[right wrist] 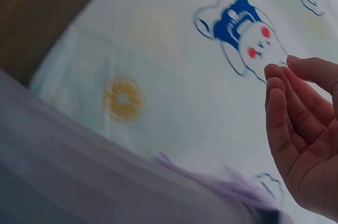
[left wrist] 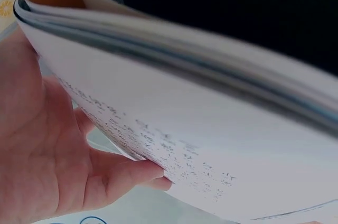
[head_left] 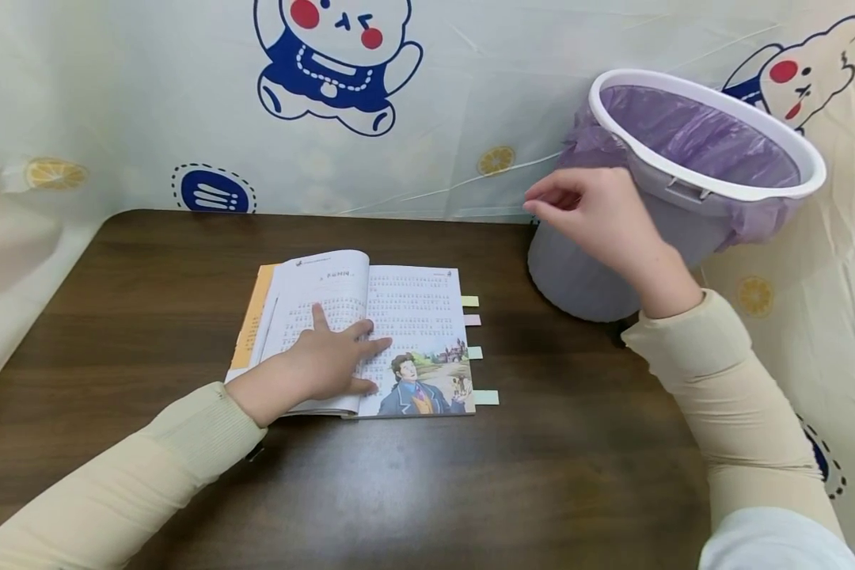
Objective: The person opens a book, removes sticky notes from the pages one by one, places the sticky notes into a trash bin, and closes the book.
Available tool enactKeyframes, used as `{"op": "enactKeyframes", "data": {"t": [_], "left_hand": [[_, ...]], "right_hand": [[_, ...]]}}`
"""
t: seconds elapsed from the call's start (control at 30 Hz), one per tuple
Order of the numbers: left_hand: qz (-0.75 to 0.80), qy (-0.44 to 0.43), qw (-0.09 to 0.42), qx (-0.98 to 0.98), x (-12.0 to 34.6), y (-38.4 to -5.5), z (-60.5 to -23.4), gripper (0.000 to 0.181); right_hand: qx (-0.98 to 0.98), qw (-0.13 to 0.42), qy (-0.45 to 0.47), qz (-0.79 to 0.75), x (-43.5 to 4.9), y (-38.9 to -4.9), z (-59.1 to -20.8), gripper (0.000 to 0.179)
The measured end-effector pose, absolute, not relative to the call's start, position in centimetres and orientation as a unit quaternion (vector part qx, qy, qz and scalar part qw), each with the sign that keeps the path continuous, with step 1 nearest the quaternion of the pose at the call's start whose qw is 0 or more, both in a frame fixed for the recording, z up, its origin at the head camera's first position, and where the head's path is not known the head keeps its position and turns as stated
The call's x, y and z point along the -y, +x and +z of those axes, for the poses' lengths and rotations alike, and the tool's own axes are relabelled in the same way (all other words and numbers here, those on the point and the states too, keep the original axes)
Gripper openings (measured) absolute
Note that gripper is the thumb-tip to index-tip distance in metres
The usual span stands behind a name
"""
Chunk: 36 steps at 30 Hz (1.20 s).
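An open book (head_left: 416, 309) lies on the table, with printed text on both pages and a colour picture at the lower right. My left hand (head_left: 324, 360) rests across it with fingers spread over the left page and the inner fold. The left wrist view has this hand (left wrist: 58, 160) against a printed page (left wrist: 211, 113). Several pale sticky tabs (head_left: 485, 397) stick out from the book's right edge. My right hand (head_left: 602, 210) is raised beside the grey trash bin (head_left: 577, 273). Its fingers (right wrist: 277, 113) bend loosely, thumb apart, nothing between them.
The trash bin has a white rim (head_left: 705, 178) and a purple liner bag (head_left: 712, 134), and stands at the table's back right. Behind the dark wooden table (head_left: 541, 459) hangs a pale cloth (head_left: 470, 95) printed with cartoon figures and orange slices.
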<state>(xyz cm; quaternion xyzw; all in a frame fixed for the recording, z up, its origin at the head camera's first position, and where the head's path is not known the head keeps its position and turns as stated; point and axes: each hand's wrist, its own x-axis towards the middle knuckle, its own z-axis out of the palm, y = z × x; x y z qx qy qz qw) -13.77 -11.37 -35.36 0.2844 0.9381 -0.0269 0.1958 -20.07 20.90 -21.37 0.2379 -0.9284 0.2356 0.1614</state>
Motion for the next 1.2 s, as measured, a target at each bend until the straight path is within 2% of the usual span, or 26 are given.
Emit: {"op": "enactKeyframes", "data": {"t": [0.37, 0.67, 0.87, 1.2], "left_hand": [[-0.026, 0.279, 0.201, -0.939, 11.3, -13.8, -35.5, 0.073], [-0.022, 0.277, 0.201, -0.939, 11.3, -13.8, -35.4, 0.072], [-0.021, 0.276, 0.201, -0.94, 11.3, -13.7, -35.4, 0.072], [-0.011, 0.28, 0.196, -0.94, 11.5, -13.7, -35.4, 0.072]], "right_hand": [[0.948, 0.001, 0.193, 0.254, -19.9, -22.5, -27.8, 0.016], [0.949, -0.068, 0.173, 0.254, -19.1, -24.0, -32.1, 0.02], [0.948, -0.138, 0.167, 0.234, -18.6, -24.8, -34.9, 0.026], [0.952, -0.15, 0.155, 0.219, -17.8, -25.2, -37.3, 0.021]]}}
